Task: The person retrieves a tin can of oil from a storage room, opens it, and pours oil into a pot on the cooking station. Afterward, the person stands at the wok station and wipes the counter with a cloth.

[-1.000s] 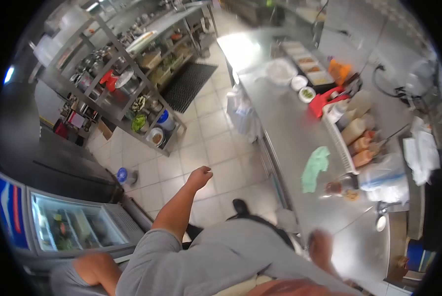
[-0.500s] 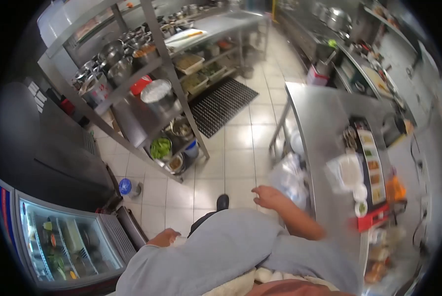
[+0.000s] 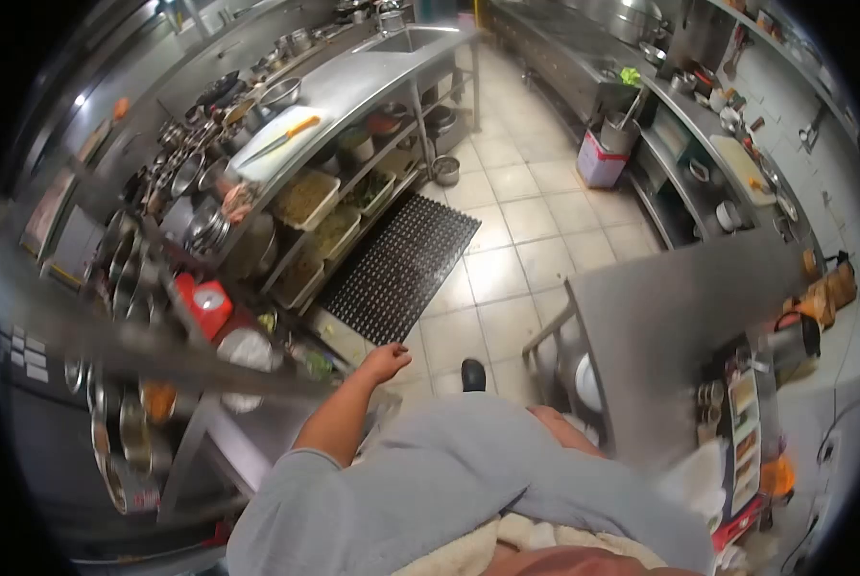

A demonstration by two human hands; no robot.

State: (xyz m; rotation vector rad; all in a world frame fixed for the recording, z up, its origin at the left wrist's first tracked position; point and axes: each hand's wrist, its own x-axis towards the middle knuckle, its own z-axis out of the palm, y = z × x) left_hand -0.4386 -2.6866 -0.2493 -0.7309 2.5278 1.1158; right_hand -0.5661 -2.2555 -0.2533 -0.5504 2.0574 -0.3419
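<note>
My left hand [image 3: 386, 363] hangs in front of me over the floor, beside the near corner of the black rubber mat [image 3: 401, 264]. Its fingers are loosely curled and slightly apart, with nothing seen in them. On my right side, only a piece of my right arm [image 3: 566, 429] shows past the grey shirt [image 3: 449, 451]. The fingers of that hand are hidden. It is nearest to the steel table [image 3: 660, 307] at the right. My dark shoe [image 3: 473, 375] is on the tiles below.
A steel counter [image 3: 358, 82] at the left bears a white cutting board with an orange-handled knife [image 3: 291, 132], above shelves of food trays [image 3: 307, 199]. The steel rack [image 3: 209, 360] with bowls is close on my left. A pink-and-white bin [image 3: 603, 161] stands ahead. Tiles [image 3: 516, 221] run between the counters.
I have moved forward between the rack and the table. My left hand has swung forward and up; my right hand, seen before with fingers apart, has dropped back out of clear sight.
</note>
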